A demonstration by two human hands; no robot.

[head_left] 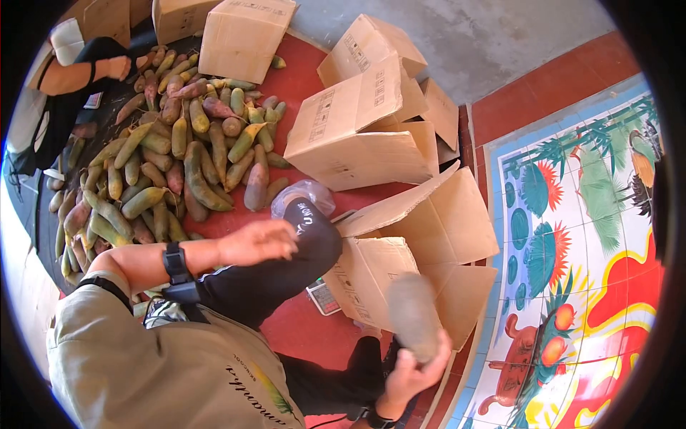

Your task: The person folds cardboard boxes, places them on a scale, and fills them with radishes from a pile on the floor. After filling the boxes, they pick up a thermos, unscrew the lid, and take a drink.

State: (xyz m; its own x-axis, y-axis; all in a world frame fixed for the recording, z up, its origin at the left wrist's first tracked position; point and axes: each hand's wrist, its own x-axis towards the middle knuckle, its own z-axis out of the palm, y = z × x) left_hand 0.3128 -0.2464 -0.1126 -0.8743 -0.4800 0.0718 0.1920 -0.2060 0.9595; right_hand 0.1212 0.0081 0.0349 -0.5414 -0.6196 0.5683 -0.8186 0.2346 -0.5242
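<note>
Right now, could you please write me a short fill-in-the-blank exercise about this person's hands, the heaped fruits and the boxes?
1. The right hand grips exactly ____ grey-brown oblong fruit.
2. The left hand, open, has a ____ wrist band on its arm.
3. The heap of green and purplish oblong fruits lies beside open brown boxes made of ____.
Missing words: one; black; cardboard.
</note>
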